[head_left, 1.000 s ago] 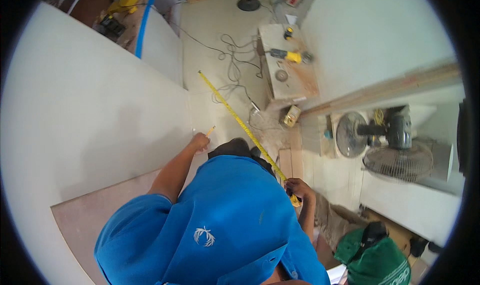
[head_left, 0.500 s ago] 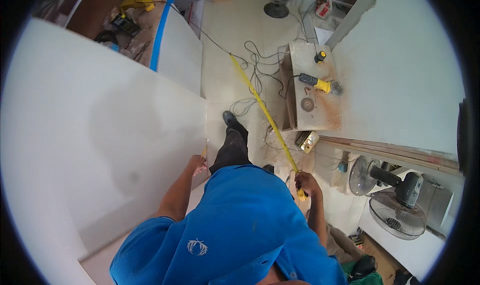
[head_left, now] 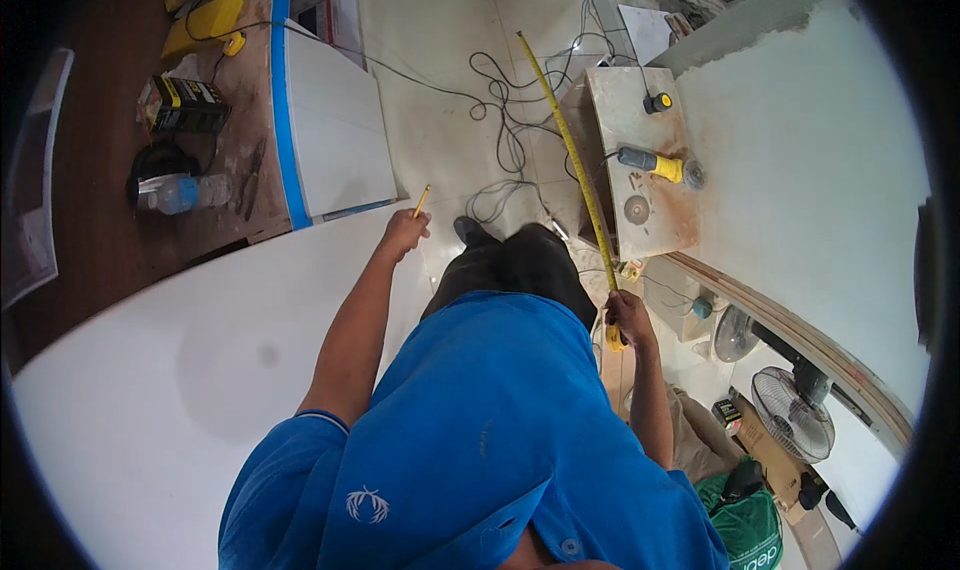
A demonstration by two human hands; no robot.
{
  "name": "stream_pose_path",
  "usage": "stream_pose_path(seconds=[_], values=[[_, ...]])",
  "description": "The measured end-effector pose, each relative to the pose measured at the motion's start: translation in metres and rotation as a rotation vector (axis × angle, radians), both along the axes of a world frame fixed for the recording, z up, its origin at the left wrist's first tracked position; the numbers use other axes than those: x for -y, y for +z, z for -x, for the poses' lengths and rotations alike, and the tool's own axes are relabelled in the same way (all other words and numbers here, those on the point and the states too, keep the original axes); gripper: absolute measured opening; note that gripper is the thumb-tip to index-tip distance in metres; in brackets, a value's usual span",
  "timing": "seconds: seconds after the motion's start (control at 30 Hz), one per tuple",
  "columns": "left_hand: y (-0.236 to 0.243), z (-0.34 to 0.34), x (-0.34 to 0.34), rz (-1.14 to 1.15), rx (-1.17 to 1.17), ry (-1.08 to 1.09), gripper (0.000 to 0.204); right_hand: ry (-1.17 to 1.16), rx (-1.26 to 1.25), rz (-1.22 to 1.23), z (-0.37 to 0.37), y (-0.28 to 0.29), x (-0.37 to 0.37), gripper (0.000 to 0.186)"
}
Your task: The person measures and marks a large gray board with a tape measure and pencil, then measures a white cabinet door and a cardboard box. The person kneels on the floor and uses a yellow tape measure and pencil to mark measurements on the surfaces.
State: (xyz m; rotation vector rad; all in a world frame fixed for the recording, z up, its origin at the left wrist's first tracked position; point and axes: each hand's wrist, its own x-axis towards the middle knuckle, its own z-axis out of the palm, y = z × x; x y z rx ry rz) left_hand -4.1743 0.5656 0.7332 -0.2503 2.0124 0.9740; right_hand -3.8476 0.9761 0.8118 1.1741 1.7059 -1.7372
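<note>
My left hand is closed around a yellow pencil, whose upper end sticks out past the fingers. It is held beside the corner of a white panel edged with blue tape. On the right, my right hand grips the yellow case of a tape measure. The long yellow blade runs out from it, up and away over the floor, its free end in the air near the black cables.
A dusty box-like bench carries a yellow-black angle grinder and a disc. Black cables loop across the tiled floor. At left, a wooden top holds a plastic bottle and a charger-like box. A fan stands right.
My left hand has risen away from the white panel's lower edge with the pencil. The tape blade has swung to the right and points more steeply ahead. My view has shifted.
</note>
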Motion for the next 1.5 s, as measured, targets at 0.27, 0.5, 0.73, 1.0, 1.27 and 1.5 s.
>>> stream_pose_path(seconds=[0.27,0.5,0.73,1.0,1.27,1.5], values=[[-0.016,0.062,0.000,-0.010,0.154,-0.068,0.028,-0.008,0.045,0.141,0.116,-0.017,0.009,0.035],[0.004,0.181,-0.037,-0.023,0.179,-0.037,0.028,0.039,0.020,0.199,0.280,-0.046,-0.019,0.031],[0.028,0.336,-0.062,-0.135,-0.127,0.103,0.029,0.462,-0.026,0.002,0.485,-0.038,-0.086,0.028],[0.123,0.475,-0.174,-0.290,-0.101,0.101,0.026,0.817,-0.147,-0.195,0.706,-0.002,-0.167,0.018],[0.062,0.647,-0.241,-0.498,0.346,0.413,0.035,1.124,-0.105,-0.309,0.930,0.028,-0.124,0.024],[-0.052,0.788,-0.282,-0.608,0.614,0.680,0.054,1.551,-0.425,-0.090,1.098,-0.112,-0.119,0.024]])
